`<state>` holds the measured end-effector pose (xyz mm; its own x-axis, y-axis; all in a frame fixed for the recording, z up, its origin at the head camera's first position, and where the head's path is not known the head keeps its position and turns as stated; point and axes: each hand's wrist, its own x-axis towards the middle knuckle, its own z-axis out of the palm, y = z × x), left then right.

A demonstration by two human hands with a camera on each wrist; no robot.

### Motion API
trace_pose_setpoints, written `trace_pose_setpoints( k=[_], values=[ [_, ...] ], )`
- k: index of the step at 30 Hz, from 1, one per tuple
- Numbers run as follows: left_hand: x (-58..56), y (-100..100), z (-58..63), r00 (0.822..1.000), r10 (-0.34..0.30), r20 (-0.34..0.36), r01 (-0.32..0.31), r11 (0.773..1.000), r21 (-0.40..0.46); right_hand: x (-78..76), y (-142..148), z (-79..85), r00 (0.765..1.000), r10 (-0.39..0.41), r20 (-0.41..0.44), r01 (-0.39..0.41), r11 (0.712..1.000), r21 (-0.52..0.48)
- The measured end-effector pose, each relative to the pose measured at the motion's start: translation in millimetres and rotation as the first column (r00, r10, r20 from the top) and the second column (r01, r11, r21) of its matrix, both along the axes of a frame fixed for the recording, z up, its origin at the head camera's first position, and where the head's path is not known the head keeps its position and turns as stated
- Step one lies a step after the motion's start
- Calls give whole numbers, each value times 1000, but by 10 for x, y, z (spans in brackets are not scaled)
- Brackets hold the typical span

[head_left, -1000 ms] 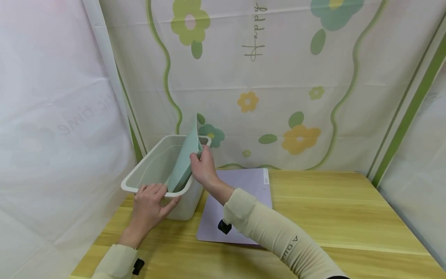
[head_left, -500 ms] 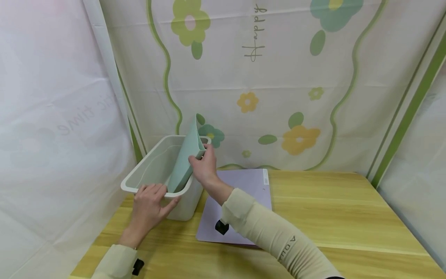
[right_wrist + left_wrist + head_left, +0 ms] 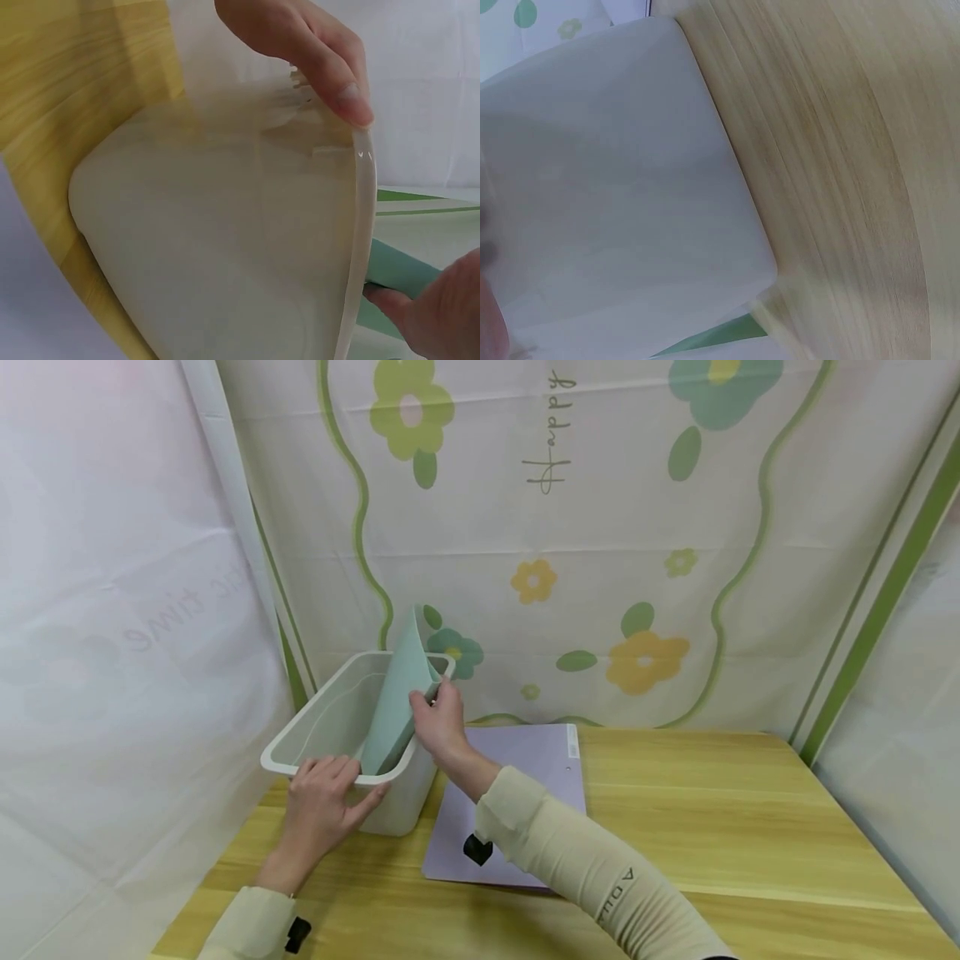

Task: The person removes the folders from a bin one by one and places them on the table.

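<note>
A white plastic bin (image 3: pixel 401 806) stands at the left of the table, and a light green folder (image 3: pixel 397 702) leans inside it, its upper part rising above the rim. The folder's lower part is hidden by the bin. My right hand (image 3: pixel 441 720) pinches the folder's right edge between thumb and fingers, just over the bin's right rim. At the near rim, my left hand (image 3: pixel 321 802) grips with fingers over the top and thumb along the outside. The right wrist view shows the left thumb (image 3: pixel 349 105) against the rim. Only the bin's wall (image 3: pixel 630 187) fills most of the left wrist view.
A purple folder (image 3: pixel 517 752) with a white label lies flat on the wooden table (image 3: pixel 690 827), right of the bin and partly under the right forearm. A flower-printed curtain (image 3: pixel 600 527) hangs behind the table; white cloth (image 3: pixel 135 693) closes off the left side.
The green folder's top corner has tilted slightly left, and the right hand has shifted a little with it. The left hand and bin stay in place.
</note>
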<state>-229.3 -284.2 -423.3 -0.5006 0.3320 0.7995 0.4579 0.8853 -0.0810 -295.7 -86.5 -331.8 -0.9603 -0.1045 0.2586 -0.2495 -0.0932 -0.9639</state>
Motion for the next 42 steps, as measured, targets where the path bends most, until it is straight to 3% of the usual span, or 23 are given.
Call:
trace_pose_setpoints(
  k=[8,15,26,42],
  values=[
    [-5,2,-4,1000,9,-14,-9,1000,-4,-8,6,-19,991,-34,-128,50,991,123],
    [-9,2,-4,1000,2,-14,-2,1000,-2,-34,-11,-42,985,-73,-158,104,974,202],
    [-4,0,-4,1000,0,-21,0,1000,-1,-10,0,-60,986,-101,-135,133,958,255],
    [-14,-4,-20,1000,3,-12,-3,1000,4,-23,21,-21,972,-78,-220,133,960,246]
  ],
)
